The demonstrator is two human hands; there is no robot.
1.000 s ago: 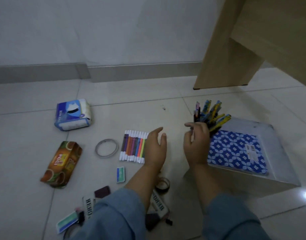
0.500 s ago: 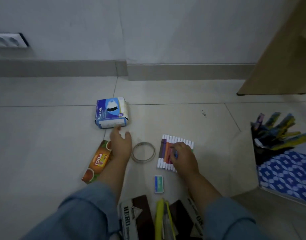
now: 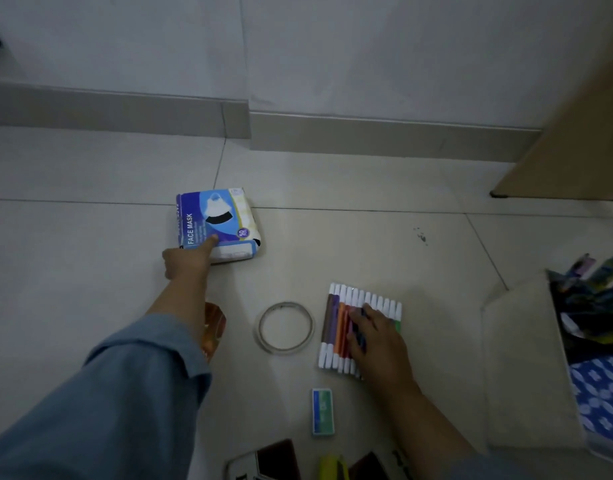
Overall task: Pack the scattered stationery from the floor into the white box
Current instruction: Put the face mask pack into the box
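Note:
My left hand [image 3: 185, 259] reaches far forward, its fingertip touching the near edge of the blue face mask box [image 3: 216, 225] on the floor tiles. My right hand [image 3: 376, 336] lies flat on a pack of coloured markers [image 3: 338, 327], fingers spread over it, not lifting it. A clear tape ring [image 3: 286, 327] lies between my two arms. A small green-blue eraser [image 3: 322, 411] sits below the markers. The white box [image 3: 527, 368] stands at the right edge, holding a bundle of pens [image 3: 596, 282] and a blue patterned notebook [image 3: 603, 400].
An orange packet [image 3: 213, 329] is mostly hidden under my left forearm. Dark boxes and a yellow item [image 3: 329, 467] lie at the bottom edge. A wooden furniture leg [image 3: 568, 161] stands at the right, and the wall skirting runs across the back.
The view swung left from the white box. My left hand moved forward from beside the orange packet to the face mask box. My right hand stays on the markers.

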